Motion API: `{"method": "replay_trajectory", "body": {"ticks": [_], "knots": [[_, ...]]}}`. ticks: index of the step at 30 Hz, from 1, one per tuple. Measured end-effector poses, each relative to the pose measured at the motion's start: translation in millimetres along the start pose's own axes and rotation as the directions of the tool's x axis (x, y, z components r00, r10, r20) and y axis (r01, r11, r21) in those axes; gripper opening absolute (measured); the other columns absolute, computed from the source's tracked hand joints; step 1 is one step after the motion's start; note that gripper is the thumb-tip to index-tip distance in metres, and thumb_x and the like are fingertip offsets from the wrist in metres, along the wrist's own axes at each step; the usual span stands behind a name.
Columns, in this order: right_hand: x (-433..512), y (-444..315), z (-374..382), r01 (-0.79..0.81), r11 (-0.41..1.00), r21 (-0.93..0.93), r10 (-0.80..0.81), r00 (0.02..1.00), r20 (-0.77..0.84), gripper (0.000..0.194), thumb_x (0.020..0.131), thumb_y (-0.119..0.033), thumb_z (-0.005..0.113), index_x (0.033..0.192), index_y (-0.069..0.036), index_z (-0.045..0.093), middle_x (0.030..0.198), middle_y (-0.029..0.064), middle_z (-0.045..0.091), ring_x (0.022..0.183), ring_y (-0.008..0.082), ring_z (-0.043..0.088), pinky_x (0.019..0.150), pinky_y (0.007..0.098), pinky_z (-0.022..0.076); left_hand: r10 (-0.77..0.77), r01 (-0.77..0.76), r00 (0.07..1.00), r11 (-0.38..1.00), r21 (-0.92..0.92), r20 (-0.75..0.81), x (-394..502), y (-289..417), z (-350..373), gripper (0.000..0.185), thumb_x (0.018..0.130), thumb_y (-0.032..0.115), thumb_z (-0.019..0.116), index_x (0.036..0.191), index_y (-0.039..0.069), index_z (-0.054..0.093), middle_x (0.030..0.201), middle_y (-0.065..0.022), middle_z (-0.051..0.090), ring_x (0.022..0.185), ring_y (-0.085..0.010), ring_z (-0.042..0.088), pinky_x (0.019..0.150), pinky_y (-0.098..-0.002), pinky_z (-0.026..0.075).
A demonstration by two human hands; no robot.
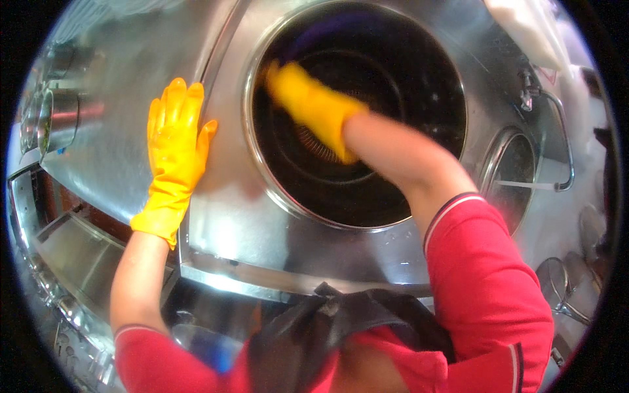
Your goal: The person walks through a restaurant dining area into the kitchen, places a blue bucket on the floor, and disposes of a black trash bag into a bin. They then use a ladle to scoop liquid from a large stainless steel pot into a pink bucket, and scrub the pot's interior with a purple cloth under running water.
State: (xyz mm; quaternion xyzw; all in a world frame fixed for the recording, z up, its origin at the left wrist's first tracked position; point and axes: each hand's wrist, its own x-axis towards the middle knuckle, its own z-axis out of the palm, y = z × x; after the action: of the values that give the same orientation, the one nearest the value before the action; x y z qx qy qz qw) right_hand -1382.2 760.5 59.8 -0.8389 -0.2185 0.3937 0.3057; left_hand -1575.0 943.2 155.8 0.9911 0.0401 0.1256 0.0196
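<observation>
My left hand (177, 127), in a yellow rubber glove, rests palm down on the stainless steel counter (231, 221). Its thumb is spread and nothing is in it; a raised seam (216, 54) runs beside the fingers. My right hand (309, 100), in a matching glove, is blurred by motion. It reaches into a large round well (422, 64) with dark walls, near the left side of its shiny metal rim (250, 132). A slotted ring (317, 145) shows at the bottom of the well, partly behind the glove. Whether the right fingers hold something is too blurred to tell.
A bent tap spout (567, 132) extends over a smaller round steel opening (516, 167) at right. Metal pots (61, 118) stand at far left. Wire-framed utensils (553, 280) lie at lower right. A pale plastic bag (526, 29) is at upper right.
</observation>
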Motion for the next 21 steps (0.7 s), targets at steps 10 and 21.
{"method": "replay_trajectory", "body": {"ticks": [10,21], "knots": [[10,183,-137,0.260,0.140,-0.955,0.146,0.949,0.280,0.034,0.097,-0.025,0.060,0.127,-0.013,0.070,0.129,0.0137,0.068,0.116,0.0343,0.066,0.094,0.0439,0.0526,0.021,-0.021,1.000,1.000,-0.008,0.016,1,-2,4,0.061,0.087,0.012,0.074,0.145,0.006,0.056,0.150,-0.0224,0.053,0.140,-0.0423,0.048,0.120,-0.0522,0.031],[-86,182,-59,0.272,0.635,-0.723,0.322,0.757,0.568,0.043,0.100,-0.027,0.050,0.139,-0.016,0.066,0.144,0.0155,0.061,0.132,0.0375,0.057,0.110,0.0483,0.0438,0.081,-0.082,0.997,0.997,-0.016,-0.010,3,-5,8,0.057,0.090,0.015,0.073,0.143,0.006,0.058,0.147,-0.0224,0.056,0.137,-0.0431,0.050,0.119,-0.0509,0.034]]}}
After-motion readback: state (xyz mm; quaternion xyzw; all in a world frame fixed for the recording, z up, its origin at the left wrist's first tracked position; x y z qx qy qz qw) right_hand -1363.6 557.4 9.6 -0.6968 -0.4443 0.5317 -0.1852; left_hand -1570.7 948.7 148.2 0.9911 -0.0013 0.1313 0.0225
